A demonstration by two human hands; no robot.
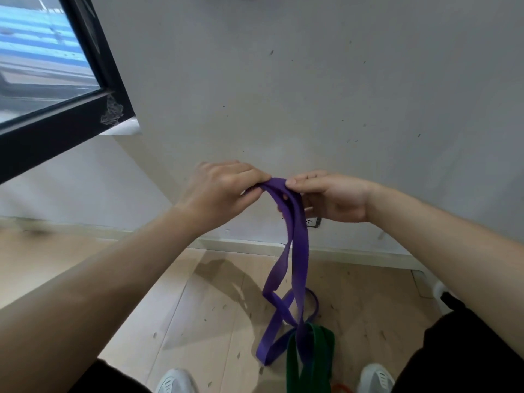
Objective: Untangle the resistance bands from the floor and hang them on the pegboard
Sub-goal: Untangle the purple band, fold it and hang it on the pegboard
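Grey wall ahead, window at its upper left. Wood floor below the wall. Left hand and right hand close together before the wall, both pinched on the top of the purple band. It hangs twisted, looped through a green band near the floor. White shoes beneath.

Bare forearms, no sleeves, watch or rings; left hand, right hand. Black trousers; white shoes below trousers.
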